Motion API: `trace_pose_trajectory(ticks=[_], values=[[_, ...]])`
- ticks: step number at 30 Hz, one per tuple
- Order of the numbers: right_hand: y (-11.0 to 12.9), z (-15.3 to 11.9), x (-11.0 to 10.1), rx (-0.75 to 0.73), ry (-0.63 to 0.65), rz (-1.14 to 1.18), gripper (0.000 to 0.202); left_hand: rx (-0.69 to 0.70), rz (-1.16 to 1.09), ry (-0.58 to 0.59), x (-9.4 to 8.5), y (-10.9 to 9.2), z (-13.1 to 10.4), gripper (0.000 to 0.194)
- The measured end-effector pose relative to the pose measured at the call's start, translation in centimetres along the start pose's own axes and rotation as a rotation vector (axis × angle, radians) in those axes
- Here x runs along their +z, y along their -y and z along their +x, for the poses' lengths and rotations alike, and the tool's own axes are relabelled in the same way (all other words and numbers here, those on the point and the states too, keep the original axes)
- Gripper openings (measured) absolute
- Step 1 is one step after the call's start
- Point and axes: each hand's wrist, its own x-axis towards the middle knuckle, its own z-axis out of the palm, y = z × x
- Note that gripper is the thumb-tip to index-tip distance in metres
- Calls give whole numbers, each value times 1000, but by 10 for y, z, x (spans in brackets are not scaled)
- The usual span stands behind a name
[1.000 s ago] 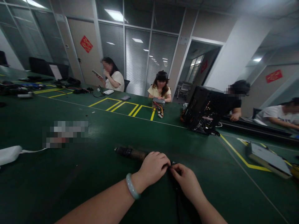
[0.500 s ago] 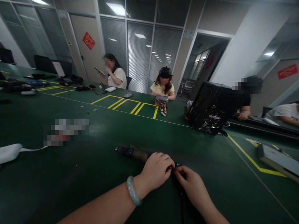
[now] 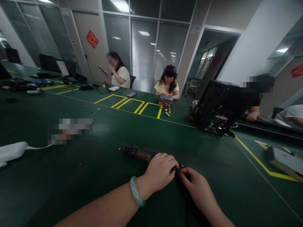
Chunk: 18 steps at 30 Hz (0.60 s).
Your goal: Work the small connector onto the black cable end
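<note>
On the green table, a dark electric screwdriver (image 3: 142,155) with a brownish band lies with its narrow tip toward the left. My left hand (image 3: 161,171), wearing a pale green bangle, is closed over its rear part. Close beside those fingertips, my right hand (image 3: 195,181) pinches at the screwdriver's back end, where a black cable (image 3: 187,201) comes off and runs toward me. Fingers cover the exact spot where the cable meets the tool.
A black computer case (image 3: 213,107) stands at the right, with a grey metal box (image 3: 284,159) nearer me. Across the table, a seated person touches a power supply (image 3: 165,100) with coloured wires. At left are a white power strip (image 3: 14,151) and, farther back, dark cables (image 3: 23,85).
The whole view has shifted slightly to the right. Both hands keep about the same hold at the screwdriver's rear end, with only tiny finger movement.
</note>
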Motion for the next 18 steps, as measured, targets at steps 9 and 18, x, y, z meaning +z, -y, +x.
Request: trace_pose_trajectory(ticks=[9, 18], values=[[1, -1, -1, -17, -25, -38, 23, 6, 46, 2, -1, -2, 0, 18], [0, -4, 0, -65, -79, -59, 20, 112, 54, -28, -1, -2, -6, 16]])
